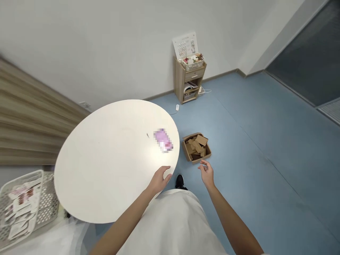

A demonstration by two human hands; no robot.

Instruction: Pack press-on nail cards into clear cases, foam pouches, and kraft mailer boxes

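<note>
My left hand (pixel 159 180) is over the right front edge of the white oval table (pixel 111 152), thumb and fingers apart, with nothing in it. Out past the table, my right hand (pixel 207 174) hangs above the blue floor, loosely curled with a gap between thumb and fingers, and I see nothing held there. Just beyond it stands an open cardboard box (pixel 186 150) filled with brown cardboard pieces (pixel 198 146). A pink-purple item (pixel 163 140), blurred into blocks, lies near the table's right edge. Beside it is a small dark object (pixel 148 135) too small to name.
A white basket of packets (pixel 39 209) stands at the lower left. By the wall is a small wooden cabinet (pixel 180 79) with a basket of items (pixel 193 65) and a white board (pixel 185 45) on top. A power strip (pixel 177 107) lies on the floor (pixel 249 170).
</note>
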